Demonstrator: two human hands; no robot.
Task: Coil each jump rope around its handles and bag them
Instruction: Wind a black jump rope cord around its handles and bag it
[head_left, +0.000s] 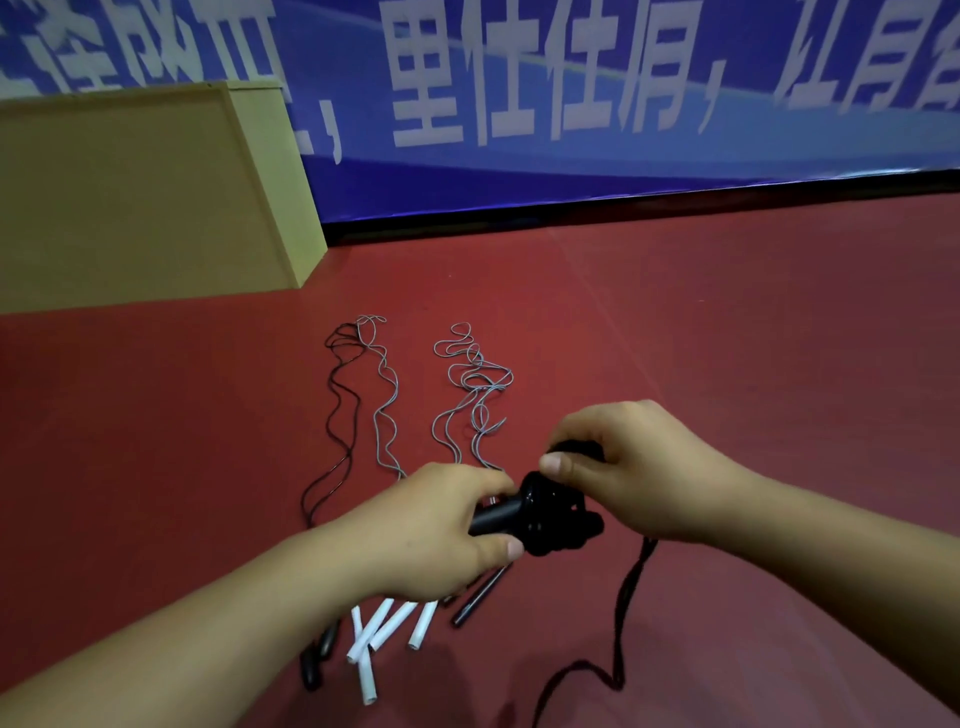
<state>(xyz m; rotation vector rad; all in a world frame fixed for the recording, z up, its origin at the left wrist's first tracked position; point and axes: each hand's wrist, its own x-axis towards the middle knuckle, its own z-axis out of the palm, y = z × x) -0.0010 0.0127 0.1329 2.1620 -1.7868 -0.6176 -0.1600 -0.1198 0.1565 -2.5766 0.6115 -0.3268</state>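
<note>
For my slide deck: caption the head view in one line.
Left hand grips black handles while right hand winds black rope around them; uncoiled ropes lie on the red floor.

Red floor (727, 338) carries loose jump ropes (384, 405), white handles (382, 621) and a wooden box (130, 197).

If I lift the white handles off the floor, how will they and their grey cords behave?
The white handles look like plain round tubes, so they will probably roll if nudged. The grey cords lie in loose squiggles, so they are likely floppy and will trail. Their loops overlap at the far end, so they may snag.
</note>
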